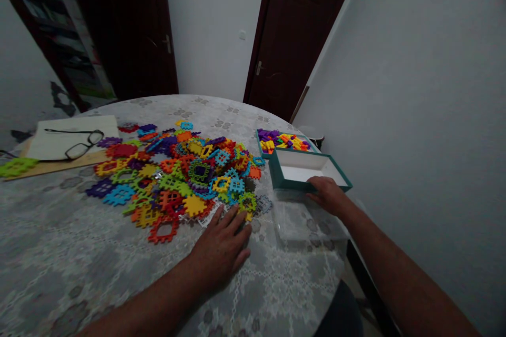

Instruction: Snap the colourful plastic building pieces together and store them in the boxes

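My left hand (pixel 222 246) lies flat with its fingers stretched out at the near edge of a heap of colourful interlocking plastic pieces (pixel 193 205). Under or just beyond its fingertips is a white printed paper (pixel 209 214), partly covered by the pieces. Over on the right, my right hand (pixel 328 196) grips the near wall of a teal box (pixel 292 183) with a white inside. Its thumb is outside the wall and its fingers reach over the rim. A clear plastic tray or cover (pixel 304 226) lies just in front of the box.
Behind the box is a shallow teal tray (pixel 259 143) holding small purple, yellow and orange blocks (pixel 284 140). At left, glasses (pixel 81 148) rest on paper (pixel 59 139) over a board, with a green piece (pixel 19 167) nearby. The round table (pixel 47 231) has a patterned cover; a wall stands at right.
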Motion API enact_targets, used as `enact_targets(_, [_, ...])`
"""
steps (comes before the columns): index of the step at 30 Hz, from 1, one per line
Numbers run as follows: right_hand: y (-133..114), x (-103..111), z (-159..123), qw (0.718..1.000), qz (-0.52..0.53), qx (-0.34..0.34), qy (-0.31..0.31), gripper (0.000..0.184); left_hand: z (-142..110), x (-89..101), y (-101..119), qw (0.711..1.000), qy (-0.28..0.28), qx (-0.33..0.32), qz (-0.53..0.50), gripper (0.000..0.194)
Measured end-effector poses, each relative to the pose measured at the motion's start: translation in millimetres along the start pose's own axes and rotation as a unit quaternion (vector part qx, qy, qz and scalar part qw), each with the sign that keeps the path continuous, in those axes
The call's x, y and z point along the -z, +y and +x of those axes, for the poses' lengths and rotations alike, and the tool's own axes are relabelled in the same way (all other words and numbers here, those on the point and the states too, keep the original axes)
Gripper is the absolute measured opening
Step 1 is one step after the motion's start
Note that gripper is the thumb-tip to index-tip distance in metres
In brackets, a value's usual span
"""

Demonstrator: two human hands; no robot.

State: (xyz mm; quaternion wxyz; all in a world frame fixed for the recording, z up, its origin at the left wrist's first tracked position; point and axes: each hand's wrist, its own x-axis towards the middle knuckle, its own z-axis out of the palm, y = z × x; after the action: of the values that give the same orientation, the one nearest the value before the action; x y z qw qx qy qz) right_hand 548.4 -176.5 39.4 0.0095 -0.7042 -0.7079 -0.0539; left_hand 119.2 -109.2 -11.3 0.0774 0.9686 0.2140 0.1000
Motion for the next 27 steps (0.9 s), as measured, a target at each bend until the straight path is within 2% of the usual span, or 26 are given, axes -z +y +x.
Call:
enact_targets(3, [-0.5,5.2,6.3,1.0,0.009,0.017,-0.013,0.013,0.1,0.4,-0.7,1.0,-0.011,0.001,0.002,0.049])
enact_targets(6, [-0.1,9.0,10.8,0.999,0.028,0.031,-0.021,0.011,-0.5,0.4,-1.6,1.0,-0.016,0.001,0.006,0.05])
enact_targets(15, [0.8,7.5,19.3,0.997,0.043,0.041,-0.04,0.015,-1.0,10.1,-7.8,0.999,0.013,0.038,0.009,0.046])
enact_targets(20, [-1.8,10.0,22.6,0.996,0.059,0.059,-0.041,0.019,-0.4,17.0,-18.8,0.997,0.034,0.065,0.026,0.038])
enact_targets(24, [-8.0,10.6,29.0,0.995,0.057,0.066,-0.04,0.019,-1.6,19.7,-25.3,0.995,0.059,0.067,0.033,0.024])
enact_targets(27, [-9.8,9.5,30.8,0.995,0.052,0.072,-0.034,0.02,-2.0,21.4,-26.6,0.995,0.068,0.068,0.033,0.022])
